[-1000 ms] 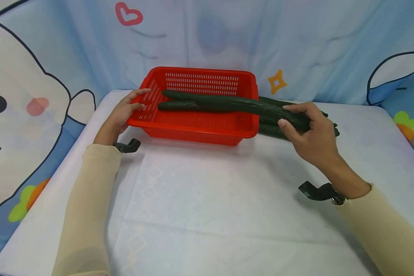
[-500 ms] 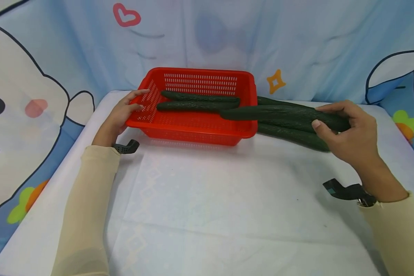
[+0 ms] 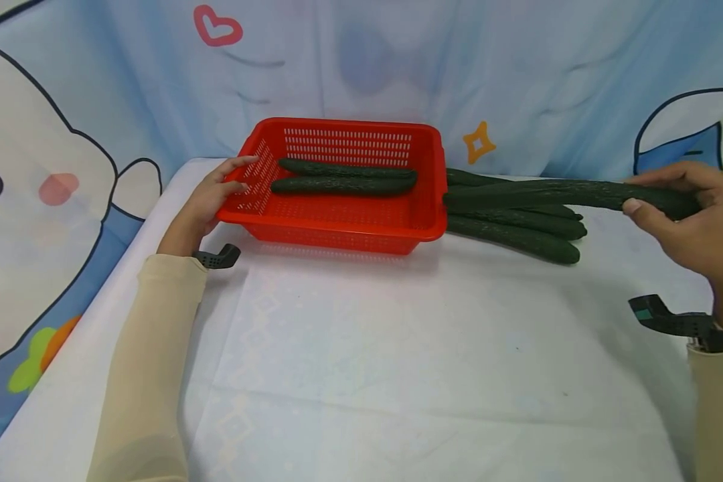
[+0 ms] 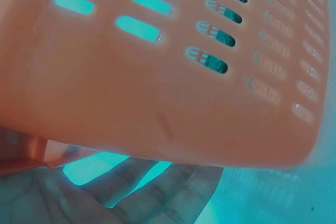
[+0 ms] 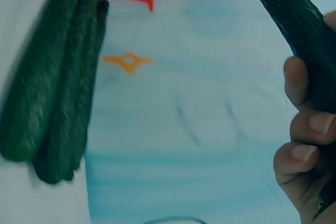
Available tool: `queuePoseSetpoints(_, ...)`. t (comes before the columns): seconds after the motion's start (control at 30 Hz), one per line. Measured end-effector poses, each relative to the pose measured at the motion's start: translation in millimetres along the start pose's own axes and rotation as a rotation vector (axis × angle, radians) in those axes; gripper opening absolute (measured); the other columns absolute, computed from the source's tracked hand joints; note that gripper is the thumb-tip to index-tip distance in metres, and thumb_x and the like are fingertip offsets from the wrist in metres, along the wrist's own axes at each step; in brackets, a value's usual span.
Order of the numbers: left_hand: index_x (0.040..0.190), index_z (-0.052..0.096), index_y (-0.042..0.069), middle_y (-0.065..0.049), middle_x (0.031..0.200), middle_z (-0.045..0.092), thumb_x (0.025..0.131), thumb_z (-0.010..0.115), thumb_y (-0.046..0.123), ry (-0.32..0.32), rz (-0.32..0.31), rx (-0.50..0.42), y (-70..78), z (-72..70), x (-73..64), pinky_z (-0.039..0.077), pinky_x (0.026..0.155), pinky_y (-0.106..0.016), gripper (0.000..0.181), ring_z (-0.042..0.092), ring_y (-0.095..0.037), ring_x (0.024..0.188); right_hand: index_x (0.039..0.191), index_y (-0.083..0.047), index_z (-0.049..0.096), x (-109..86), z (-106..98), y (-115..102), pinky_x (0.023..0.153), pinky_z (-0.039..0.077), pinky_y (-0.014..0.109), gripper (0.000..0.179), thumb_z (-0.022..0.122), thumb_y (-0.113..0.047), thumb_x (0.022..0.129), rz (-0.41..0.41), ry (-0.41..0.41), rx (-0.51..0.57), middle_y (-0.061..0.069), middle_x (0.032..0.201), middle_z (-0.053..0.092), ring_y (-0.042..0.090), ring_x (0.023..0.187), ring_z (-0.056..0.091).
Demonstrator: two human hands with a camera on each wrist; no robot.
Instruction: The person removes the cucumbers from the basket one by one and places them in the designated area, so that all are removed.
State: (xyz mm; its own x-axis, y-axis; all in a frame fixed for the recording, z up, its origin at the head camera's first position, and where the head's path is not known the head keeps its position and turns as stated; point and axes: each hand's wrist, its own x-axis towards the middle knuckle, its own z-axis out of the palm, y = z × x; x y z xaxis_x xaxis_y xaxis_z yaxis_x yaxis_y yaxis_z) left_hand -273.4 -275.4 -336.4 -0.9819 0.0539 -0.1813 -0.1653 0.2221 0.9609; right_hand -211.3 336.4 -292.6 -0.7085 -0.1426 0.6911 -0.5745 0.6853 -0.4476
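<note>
With my left hand (image 3: pixel 201 204) I hold the left end of a red slotted plastic basket (image 3: pixel 337 237); in the left wrist view, fingers (image 4: pixel 173 195) show below its rim. Two dark green cucumbers (image 3: pixel 343 186) lie side by side inside the basket. My right hand (image 3: pixel 699 224) grips another long cucumber (image 3: pixel 554 193) by its right end, with its far tip by the basket's right rim. Under and behind that one, several cucumbers (image 3: pixel 530 244) lie in a pile on the table, their left ends hidden by the basket.
A white cloth covers the table (image 3: pixel 397 355). Behind it hangs a blue curtain (image 3: pixel 518 80) printed with cartoon figures, close to the basket's back side. Each wrist carries a small black camera mount (image 3: pixel 681 321).
My right hand has moved right, drawing its cucumber out from above the basket to over the pile beside it. The left hand and the basket stay in place.
</note>
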Motion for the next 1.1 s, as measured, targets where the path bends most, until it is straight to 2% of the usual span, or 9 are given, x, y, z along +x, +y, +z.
queuePoseSetpoints(0.07,0.148,0.04,0.036,-0.006,0.158,0.026,0.101,0.044,0.014,0.001,-0.001,-0.003,0.6,0.0,-0.2,0.058,0.081,-0.021,0.052,0.049,-0.022,0.12,0.113,-0.017,0.069,-0.5,-7.5,6.4,0.068,0.033,0.0,0.033,0.066,0.002,0.085,0.012,0.0,-0.028,-0.041,0.091,0.051,-0.016,0.069,0.042)
queuePoseSetpoints(0.27,0.148,0.041,0.035,-0.007,0.158,0.026,0.101,0.044,0.013,0.006,0.002,-0.003,2.2,-0.6,-0.7,0.058,0.08,-0.021,0.052,0.049,-0.022,0.119,0.104,-0.044,0.054,-2.0,-17.6,19.9,0.069,0.033,-0.002,0.054,0.065,0.005,0.085,0.055,-0.027,-0.025,-0.043,0.09,0.05,-0.017,0.069,0.041)
queuePoseSetpoints(0.33,0.148,0.04,0.035,-0.007,0.158,0.026,0.101,0.044,0.013,0.004,0.004,-0.002,2.2,-0.8,-1.1,0.058,0.08,-0.021,0.052,0.048,-0.023,0.12,0.106,-0.04,0.058,-3.1,-16.3,22.0,0.069,0.033,-0.002,0.049,0.065,0.004,0.086,0.077,-0.052,-0.032,-0.042,0.09,0.049,-0.017,0.07,0.041)
queuePoseSetpoints(0.47,0.149,0.04,0.035,-0.008,0.158,0.025,0.101,0.046,0.013,0.001,0.0,-0.006,2.0,-0.6,-1.4,0.058,0.082,-0.023,0.053,0.047,-0.024,0.123,0.109,-0.008,0.07,-5.9,-8.6,22.7,0.066,0.031,-0.003,0.025,0.069,-0.001,0.086,0.126,-0.121,-0.097,-0.041,0.095,0.044,-0.015,0.072,0.039)
queuePoseSetpoints(0.57,0.149,0.04,0.035,-0.008,0.159,0.025,0.1,0.046,0.013,0.003,-0.004,-0.006,1.7,0.1,-1.8,0.058,0.083,-0.023,0.054,0.046,-0.026,0.125,0.112,0.008,0.065,-7.6,-0.6,22.7,0.062,0.032,-0.001,0.032,0.073,-0.003,0.083,0.121,-0.177,-0.129,-0.043,0.098,0.043,-0.015,0.072,0.04)
queuePoseSetpoints(0.77,0.149,0.039,0.035,-0.007,0.159,0.026,0.1,0.046,0.013,0.001,0.0,-0.003,1.1,0.6,-1.4,0.058,0.083,-0.023,0.054,0.046,-0.026,0.126,0.11,-0.002,0.066,-10.8,14.5,23.2,0.058,0.036,0.004,0.03,0.077,-0.009,0.083,0.142,-0.298,-0.111,-0.042,0.099,0.046,-0.016,0.072,0.046)
queuePoseSetpoints(0.93,0.149,0.039,0.035,-0.007,0.159,0.026,0.101,0.046,0.013,-0.002,0.005,-0.002,1.0,0.8,-1.1,0.058,0.082,-0.022,0.053,0.046,-0.025,0.125,0.114,-0.003,0.067,-13.3,28.0,23.1,0.063,0.037,0.002,0.033,0.077,-0.009,0.083,0.132,-0.342,-0.081,-0.038,0.1,0.049,-0.014,0.08,0.046)
queuePoseSetpoints(1.0,0.149,0.04,0.035,-0.007,0.159,0.025,0.101,0.045,0.012,-0.002,0.005,-0.001,1.0,0.6,-0.9,0.058,0.082,-0.022,0.053,0.046,-0.026,0.125,0.116,-0.004,0.066,-14.2,32.3,22.6,0.065,0.036,0.002,0.034,0.077,-0.011,0.084,0.145,-0.362,-0.082,-0.03,0.105,0.052,-0.012,0.083,0.045)
queuePoseSetpoints(1.1,0.149,0.04,0.034,-0.007,0.159,0.025,0.101,0.045,0.012,-0.003,0.005,-0.002,1.0,0.7,-0.9,0.058,0.082,-0.023,0.053,0.045,-0.026,0.126,0.12,-0.005,0.064,-15.6,36.7,21.4,0.064,0.034,0.004,0.036,0.075,-0.017,0.087,0.193,-0.407,-0.091,-0.006,0.114,0.06,-0.007,0.083,0.042)
